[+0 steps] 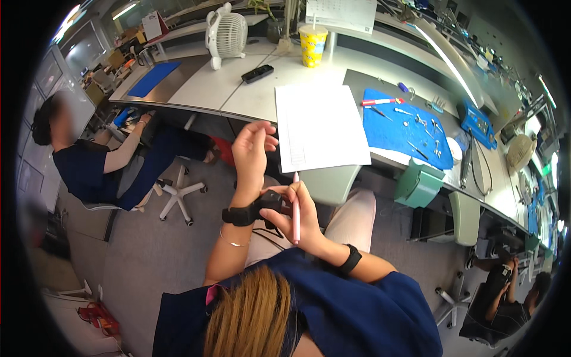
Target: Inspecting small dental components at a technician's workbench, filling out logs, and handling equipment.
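My left hand (251,150) is raised in front of the table edge, fingers apart and loosely bent, with nothing in it. A black strapped device (256,208) sits round my left wrist, above a thin bracelet (232,239). My right hand (302,217) has its fingers at that device, and a pink pen (296,208) is held upright in the same hand. Just beyond the pen's tip lies a white sheet of paper (321,128) with a small printed grid, reaching over the table's front edge. A black band (351,259) circles my right wrist.
A blue mat (389,134) with several small metal tools and a red marker (382,102) lies right of the paper. Behind stand a yellow cup (313,47), a white fan (227,37) and a black case (257,74). Green bins (419,183) hang at the edge. A person (89,154) sits left.
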A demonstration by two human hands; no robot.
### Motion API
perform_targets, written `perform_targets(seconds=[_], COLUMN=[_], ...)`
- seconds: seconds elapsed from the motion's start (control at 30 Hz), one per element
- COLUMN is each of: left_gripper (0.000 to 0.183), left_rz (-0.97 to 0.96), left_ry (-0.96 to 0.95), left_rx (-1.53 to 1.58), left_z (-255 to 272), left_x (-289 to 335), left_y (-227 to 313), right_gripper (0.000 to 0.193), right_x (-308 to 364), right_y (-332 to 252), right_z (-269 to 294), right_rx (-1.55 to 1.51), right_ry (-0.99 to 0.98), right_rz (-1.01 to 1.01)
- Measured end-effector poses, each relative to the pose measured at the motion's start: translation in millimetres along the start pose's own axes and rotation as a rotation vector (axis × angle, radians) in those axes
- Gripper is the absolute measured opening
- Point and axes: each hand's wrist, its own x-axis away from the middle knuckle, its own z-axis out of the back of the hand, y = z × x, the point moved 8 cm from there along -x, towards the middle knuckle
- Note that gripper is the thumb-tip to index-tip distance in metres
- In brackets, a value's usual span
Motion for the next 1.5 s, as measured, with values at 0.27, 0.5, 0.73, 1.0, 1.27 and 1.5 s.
perform_targets(seconds=[0.27,0.5,0.73,1.0,1.27,1.5], left_gripper=[0.025,0.026,0.074,0.040,0.020,0.011], left_rz=[0.165,-0.163,-0.322,-0.271,-0.023,-0.386], left_ry=[-0.040,-0.287,-0.519,-1.518,-0.372,-0.733], left_rx=[-0.048,-0.686,-1.213,-0.740,-0.819,-1.522], left_z=[-1,-21,-38,-53,54,20], left_x=[14,52,120,190,-123,-303], left_y=[-26,11,75,157,74,-90], right_gripper=[0.039,0.035,0.028,0.024,0.024,0.029], right_x=[-34,-22,-4,-40,-35,-53], right_y=[-6,-11,-30,-39,-6,13], right_z=[36,44,23,59,15,56], right_rx=[-0.042,-0.140,-0.253,-0.354,-0.503,-0.478], right_ry=[0.166,0.126,-0.029,0.149,-0.234,-0.175], right_rz=[0.072,0.009,-0.125,-0.112,-0.224,-0.258])
